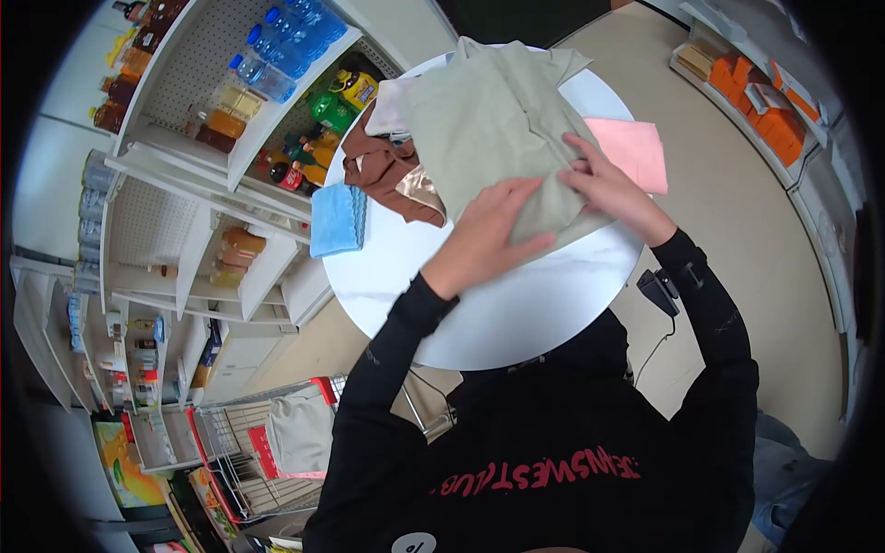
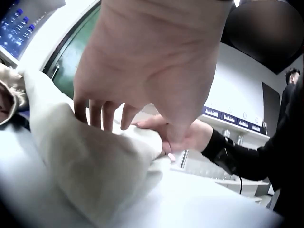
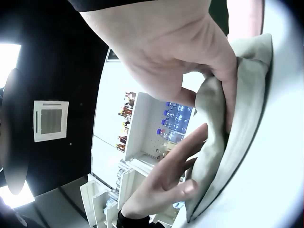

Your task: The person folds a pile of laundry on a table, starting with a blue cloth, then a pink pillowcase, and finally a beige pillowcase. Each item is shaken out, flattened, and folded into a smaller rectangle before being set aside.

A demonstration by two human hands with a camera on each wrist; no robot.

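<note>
A pale grey-green cloth (image 1: 489, 120) lies spread over much of the round white table (image 1: 479, 327), with creases near both hands. The left hand (image 1: 489, 235) rests on its near part, fingers extended, thumb apart; in the left wrist view the fingertips of this hand (image 2: 152, 66) touch the fabric (image 2: 90, 156). Just right of it, the right hand (image 1: 613, 189) pinches a fold of the cloth; the right wrist view shows that hand (image 3: 166, 52) with thumb and fingers on either side of the raised fold (image 3: 211, 133).
Left on the table are a folded blue cloth (image 1: 338, 221), a brown garment (image 1: 383, 175) and a pale pink cloth (image 1: 392, 106). A pink cloth (image 1: 631, 152) lies at the right edge. Bottle shelves (image 1: 203, 83) stand left, a shopping cart (image 1: 249, 461) lower left.
</note>
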